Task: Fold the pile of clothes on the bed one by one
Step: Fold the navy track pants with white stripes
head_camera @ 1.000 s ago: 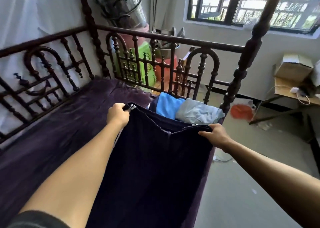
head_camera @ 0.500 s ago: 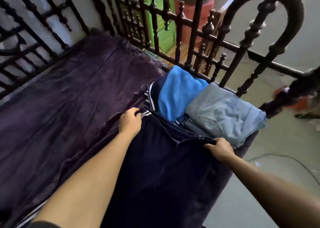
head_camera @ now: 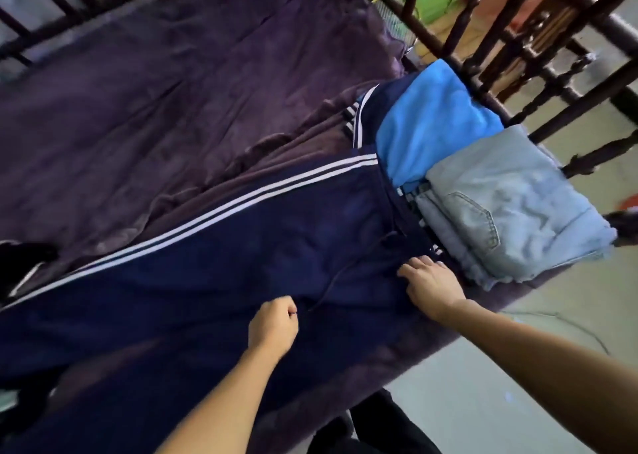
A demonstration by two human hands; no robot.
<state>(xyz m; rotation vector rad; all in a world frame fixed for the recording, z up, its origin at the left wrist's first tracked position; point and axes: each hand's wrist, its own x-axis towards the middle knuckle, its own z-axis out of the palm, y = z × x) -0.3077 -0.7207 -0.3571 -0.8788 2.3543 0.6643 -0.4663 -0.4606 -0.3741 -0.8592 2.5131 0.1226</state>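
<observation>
no legible txt, no labels

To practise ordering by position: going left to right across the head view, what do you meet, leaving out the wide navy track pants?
Black garment → left hand → right hand → folded light-blue jeans.

The bed (head_camera: pixel 490 315) is covered by a rumpled purple sheet (head_camera: pixel 172 91) and fenced by a dark turned-wood rail (head_camera: pixel 500 35). Navy track pants (head_camera: pixel 241 263) with white side stripes lie spread flat along the near edge. At their waistband end, against the rail, a folded blue garment (head_camera: pixel 431 125) sits just beside folded pale denim jeans (head_camera: pixel 511 212), with another striped navy piece (head_camera: pixel 369 108) under them. A black cloth (head_camera: pixel 24 256) lies at the left edge.
</observation>
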